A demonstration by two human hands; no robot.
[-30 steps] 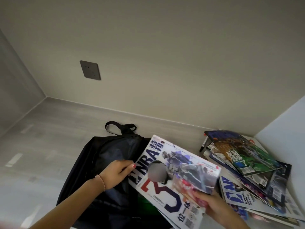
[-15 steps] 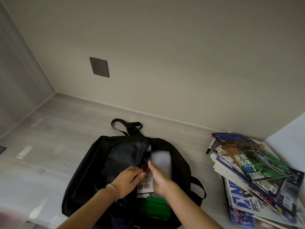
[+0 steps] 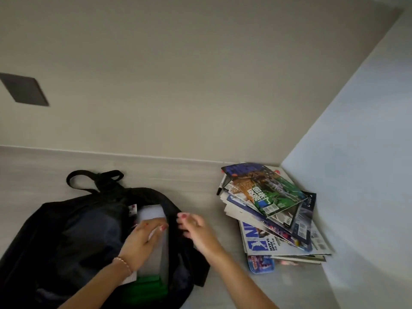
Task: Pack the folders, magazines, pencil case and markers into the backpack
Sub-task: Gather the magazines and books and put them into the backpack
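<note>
Backpack (image 3: 66, 237), black, lies flat on the pale grey surface (image 3: 178, 175) in the head view, its main opening agape and facing up. Its carry loop (image 3: 93, 178) points toward the back wall (image 3: 200, 85). Inside the opening a white sheet-like face of a magazine (image 3: 151, 214) shows, with a small strip of printed cover at its far left corner, and at the near end of the opening a green folder (image 3: 149, 286) sits partly tucked under the paper.

The left hand (image 3: 140, 239) is inside the backpack's opening, palm down on the white magazine face, fingers spread loosely and flat rather than clamped on anything; a thin bead bracelet (image 3: 123, 263) rings its wrist. The right hand (image 3: 196, 230) is just off the backpack's right rim, over the black fabric edge, empty, with its fingers slightly curled and apart, touching nothing that can be made out.

To the right of the backpack, well apart from it and pushed into the corner where the back wall meets a light blue side panel (image 3: 356, 175), a loose stack of magazines (image 3: 274, 215) rests fanned out, the top one with a green and orange cover. A black marker (image 3: 221, 186) lies against the stack's side nearest the backpack, at its far end. A small blue pencil case (image 3: 260, 264) pokes out from under the stack's near edge.

On the back wall, up and left of the backpack, is a dark square wall plate (image 3: 24, 89).
</note>
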